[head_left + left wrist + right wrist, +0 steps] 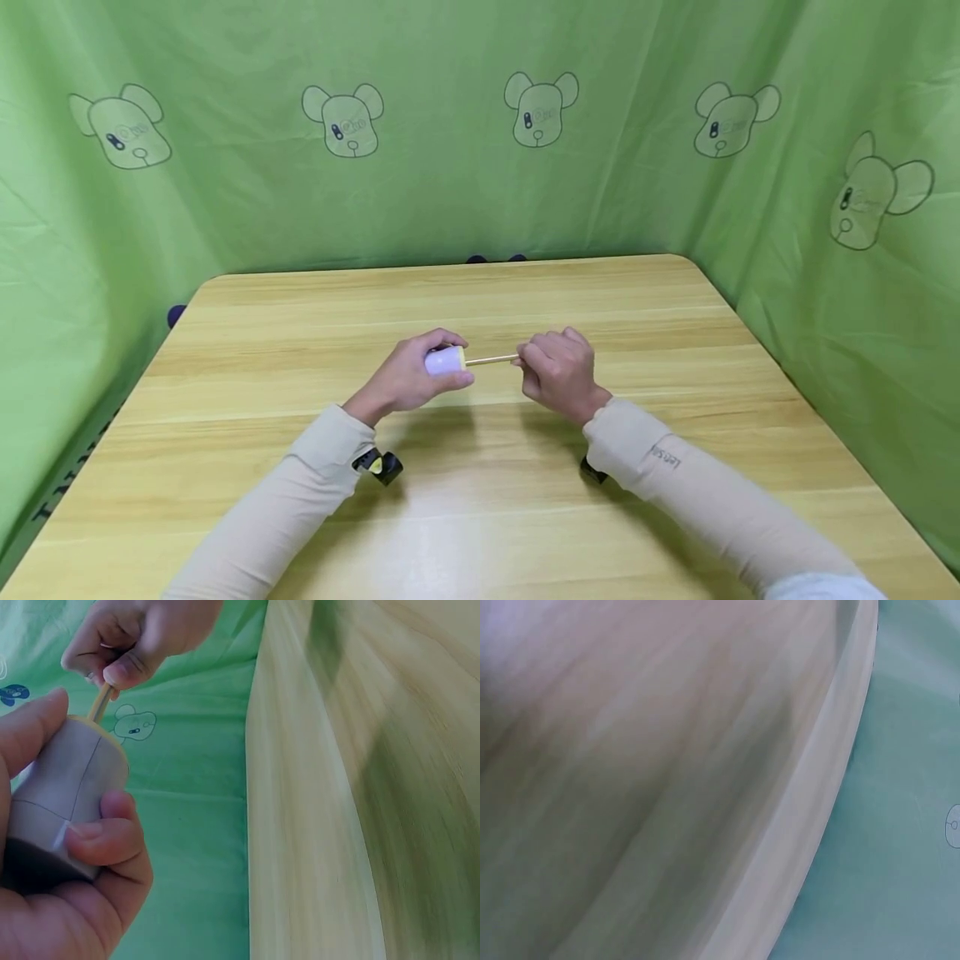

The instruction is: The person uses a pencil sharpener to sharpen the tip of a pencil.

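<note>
My left hand (408, 373) grips a small lavender pencil sharpener (444, 361) with a pale yellow rim, held on its side above the table. Thumb and fingers wrap its body, seen close in the left wrist view with thin seam lines. A slim yellowish pencil (491, 360) runs from the rim end across to my right hand (561, 367), which pinches its other end with curled fingers. How deep the pencil sits inside the sharpener is hidden. In the right wrist view neither the hand nor the pencil shows.
Beneath both hands lies a light wood-grain table (300, 317) with rounded far corners. A green curtain (450, 183) printed with bear heads surrounds its back and sides. Dark wrist cameras (386, 468) hang under the beige sleeves (712, 492).
</note>
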`<state>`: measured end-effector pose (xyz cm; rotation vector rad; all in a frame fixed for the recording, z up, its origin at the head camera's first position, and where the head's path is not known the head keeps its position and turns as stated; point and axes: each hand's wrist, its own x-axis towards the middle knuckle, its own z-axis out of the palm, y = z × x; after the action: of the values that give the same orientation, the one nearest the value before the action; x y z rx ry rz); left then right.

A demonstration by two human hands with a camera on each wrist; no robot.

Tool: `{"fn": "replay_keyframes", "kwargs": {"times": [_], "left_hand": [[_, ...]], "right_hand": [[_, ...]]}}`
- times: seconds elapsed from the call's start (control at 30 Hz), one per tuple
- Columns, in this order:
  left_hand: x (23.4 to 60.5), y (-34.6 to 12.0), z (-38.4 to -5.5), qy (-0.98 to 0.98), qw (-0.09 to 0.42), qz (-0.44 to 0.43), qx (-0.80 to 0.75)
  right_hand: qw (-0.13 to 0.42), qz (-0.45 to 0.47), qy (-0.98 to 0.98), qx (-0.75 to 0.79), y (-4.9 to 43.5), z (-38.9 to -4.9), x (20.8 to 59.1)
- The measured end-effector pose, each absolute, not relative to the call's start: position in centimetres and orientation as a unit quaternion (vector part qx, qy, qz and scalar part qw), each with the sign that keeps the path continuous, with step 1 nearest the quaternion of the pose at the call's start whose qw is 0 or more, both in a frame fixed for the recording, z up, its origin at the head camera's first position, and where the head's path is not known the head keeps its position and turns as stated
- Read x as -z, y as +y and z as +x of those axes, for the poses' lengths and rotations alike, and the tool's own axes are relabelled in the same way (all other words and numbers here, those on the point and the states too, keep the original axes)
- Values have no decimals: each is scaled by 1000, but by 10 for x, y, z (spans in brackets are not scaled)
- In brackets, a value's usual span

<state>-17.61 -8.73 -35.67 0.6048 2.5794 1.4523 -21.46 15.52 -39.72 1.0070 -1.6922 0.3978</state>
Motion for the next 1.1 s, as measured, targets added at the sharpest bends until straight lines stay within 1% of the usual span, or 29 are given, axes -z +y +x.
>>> {"fn": "replay_keyframes", "kwargs": {"times": [0.1, 0.2, 0.27, 0.37, 0.47, 0.7, 0.87, 0.97, 1.03, 1.1], "left_hand": [[359, -87, -177, 858, 43, 215, -465], [362, -87, -178, 860, 26, 228, -456], [363, -87, -179, 861, 15, 235, -451], [364, -87, -180, 862, -5, 247, -443], [366, -87, -181, 865, -28, 261, -428], [372, -87, -182, 860, -78, 292, -412], [378, -90, -184, 842, -131, 333, -403], [379, -91, -186, 828, -167, 367, -391], [380, -91, -187, 816, -187, 391, -383], [381, -90, -187, 806, -203, 410, -376]], "right_hand": [[530, 418, -721, -159, 155, -212, 396], [509, 411, -740, -158, 155, -210, 393], [486, 406, -758, -159, 155, -208, 390], [433, 397, -792, -164, 156, -205, 385], [354, 384, -834, -180, 157, -201, 378], [107, 306, -918, -229, 153, -197, 355], [-13, 258, -929, -267, 149, -199, 342], [-89, 228, -916, -319, 148, -202, 337], [-160, 201, -897, -360, 149, -205, 332], [-247, 167, -873, -386, 151, -209, 326]]}}
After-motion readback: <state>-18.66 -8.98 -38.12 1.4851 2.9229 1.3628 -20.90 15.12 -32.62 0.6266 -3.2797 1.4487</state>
